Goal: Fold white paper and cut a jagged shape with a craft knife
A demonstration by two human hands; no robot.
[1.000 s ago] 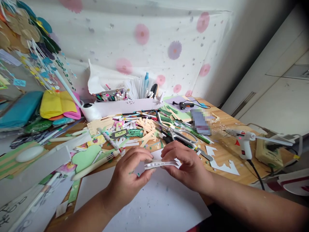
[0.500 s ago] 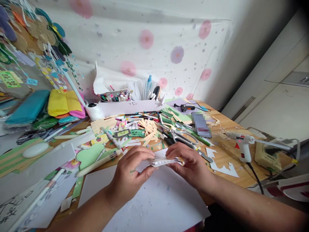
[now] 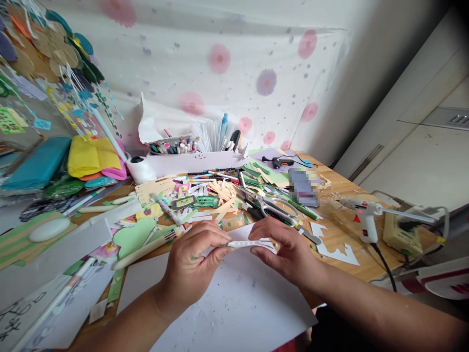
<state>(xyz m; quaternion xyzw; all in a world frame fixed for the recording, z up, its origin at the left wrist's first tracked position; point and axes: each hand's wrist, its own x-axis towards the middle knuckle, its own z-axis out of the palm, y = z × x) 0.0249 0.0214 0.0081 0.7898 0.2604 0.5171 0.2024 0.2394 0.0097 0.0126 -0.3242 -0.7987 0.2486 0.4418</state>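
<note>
A small white layered paper piece, seen nearly edge-on, is held above a large white sheet. My left hand pinches its left end between thumb and fingers. Around the right end curls my right hand, thumb below and fingers above, with thin layers fanning apart between them. Whether every right fingertip touches the paper is hard to make out. Below the hands, the large sheet carries small dark specks.
Scissors, paper strips and pens clutter the table beyond the hands. On the right are a white glue gun and a power strip. A phone, a pen box and a green paper cutout lie around.
The white paper piece has turned flatter and more edge-on, its layers closer together at the left. My left hand has shifted slightly left, and the view has moved a little.
</note>
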